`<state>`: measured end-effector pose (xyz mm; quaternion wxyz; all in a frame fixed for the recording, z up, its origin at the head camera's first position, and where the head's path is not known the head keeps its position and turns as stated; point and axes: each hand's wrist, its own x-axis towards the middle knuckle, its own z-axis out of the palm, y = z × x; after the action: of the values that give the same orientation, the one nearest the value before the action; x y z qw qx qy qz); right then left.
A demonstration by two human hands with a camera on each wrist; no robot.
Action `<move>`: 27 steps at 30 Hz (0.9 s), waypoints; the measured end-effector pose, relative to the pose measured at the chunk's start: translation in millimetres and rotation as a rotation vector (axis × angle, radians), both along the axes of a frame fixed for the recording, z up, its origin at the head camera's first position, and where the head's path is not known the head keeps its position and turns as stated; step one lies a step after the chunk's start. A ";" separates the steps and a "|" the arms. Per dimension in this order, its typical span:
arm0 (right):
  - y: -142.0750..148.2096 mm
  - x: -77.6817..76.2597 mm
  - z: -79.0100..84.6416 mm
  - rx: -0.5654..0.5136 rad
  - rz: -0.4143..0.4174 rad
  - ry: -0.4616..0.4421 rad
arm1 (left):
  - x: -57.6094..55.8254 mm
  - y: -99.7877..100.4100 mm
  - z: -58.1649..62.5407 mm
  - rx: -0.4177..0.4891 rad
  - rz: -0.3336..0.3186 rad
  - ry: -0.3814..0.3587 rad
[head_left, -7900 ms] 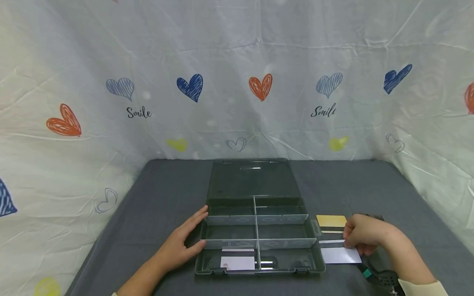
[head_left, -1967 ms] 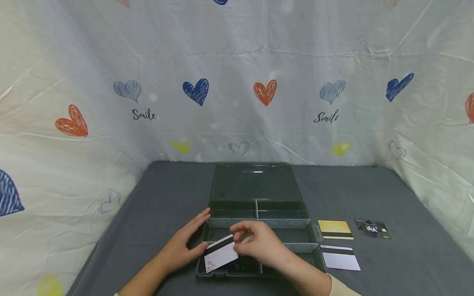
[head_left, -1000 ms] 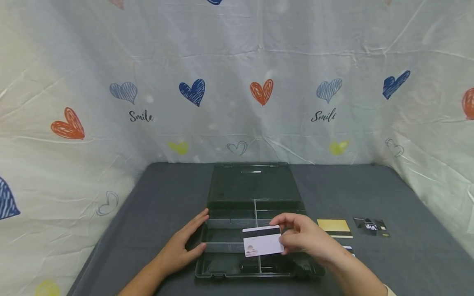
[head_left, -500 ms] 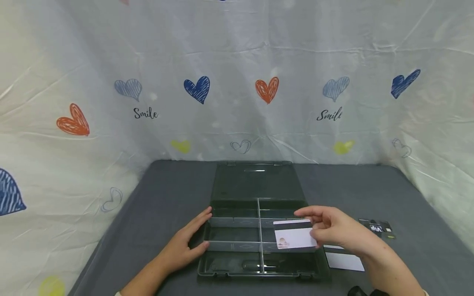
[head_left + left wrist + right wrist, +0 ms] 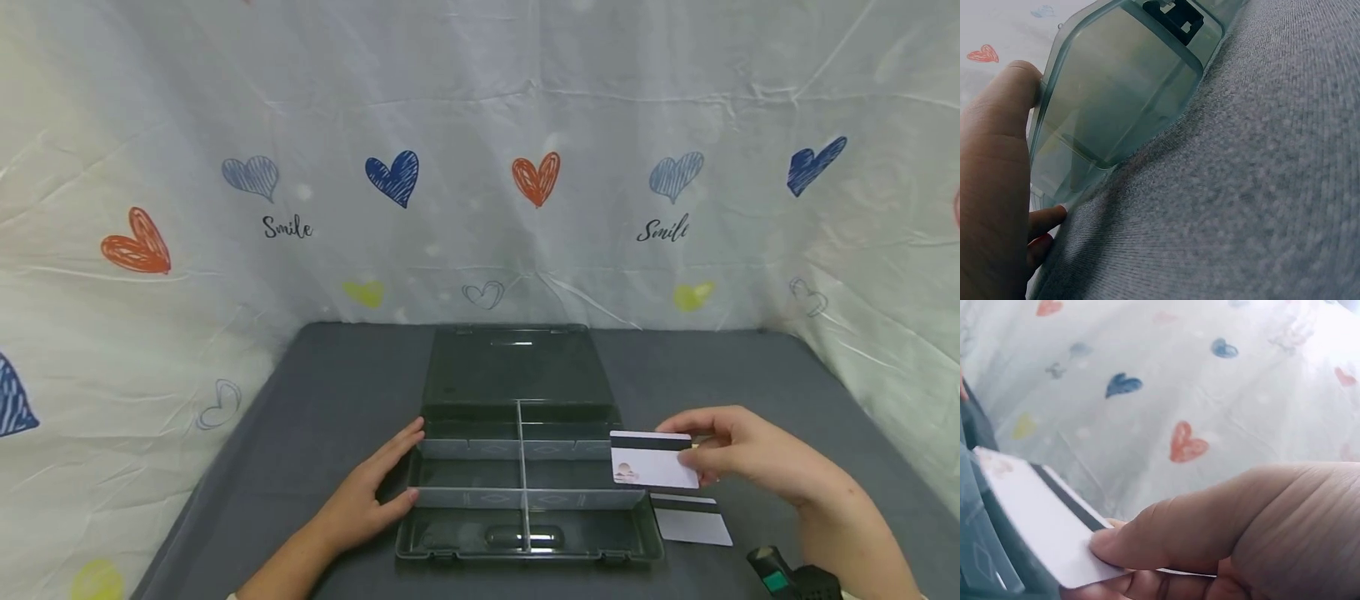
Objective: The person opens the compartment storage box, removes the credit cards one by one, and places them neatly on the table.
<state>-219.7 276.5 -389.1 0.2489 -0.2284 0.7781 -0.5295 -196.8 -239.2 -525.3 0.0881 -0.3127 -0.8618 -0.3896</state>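
My right hand (image 5: 757, 454) pinches a white card (image 5: 647, 467) with a black magnetic stripe between thumb and fingers, over the right edge of a dark see-through compartment box (image 5: 468, 475). Close up in the right wrist view, the thumb lies on the face of the card (image 5: 1038, 528). Just below it in the head view, another white striped card (image 5: 693, 527) lies on the table beside the box. My left hand (image 5: 367, 496) rests along the box's left side, fingers extended; the left wrist view shows it against the box wall (image 5: 1110, 87).
The box lid (image 5: 517, 367) lies folded back toward the patterned curtain (image 5: 450, 108). Dividers (image 5: 468, 498) split the box into several compartments. A black wristband device (image 5: 795, 575) shows below the right forearm. Grey cloth (image 5: 352, 383) covers the table.
The right hand has lifted the white card out of the front left compartment and carried it rightward past the box. It now covers the gold card and the black VIP card. The left hand stays put.
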 end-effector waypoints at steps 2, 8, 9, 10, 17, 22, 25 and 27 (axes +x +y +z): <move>9.6 -1.0 -0.3 0.030 -0.012 -0.004 | -0.1 0.3 0.5 -0.003 -0.003 -0.003; 33.8 -5.4 -5.5 0.085 -0.035 0.001 | 0.8 -1.4 3.1 -0.016 0.003 -0.022; 37.3 -6.3 -6.7 0.098 -0.042 -0.004 | 1.1 -1.9 3.6 -0.018 0.005 -0.024; 41.1 -7.1 -8.0 0.110 -0.049 -0.010 | 1.2 -2.2 4.1 -0.020 0.006 -0.024; 75.1 -12.0 -16.7 0.181 -0.058 -0.121 | 2.3 -2.0 4.7 -0.027 0.018 -0.033; 99.4 -13.7 -23.7 0.236 -0.089 -0.197 | 2.1 -0.6 2.8 -0.025 0.019 -0.031; 113.3 -13.1 -31.9 0.261 -0.125 -0.220 | 1.6 -0.3 2.4 -0.023 0.014 -0.020; 123.4 -12.5 -38.9 0.265 -0.135 -0.233 | 1.2 -0.1 2.7 -0.018 0.011 -0.021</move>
<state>-232.2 399.9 -428.0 0.3292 -0.0781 0.8205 -0.4608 -195.6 -239.3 -522.7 0.0783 -0.3047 -0.8678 -0.3846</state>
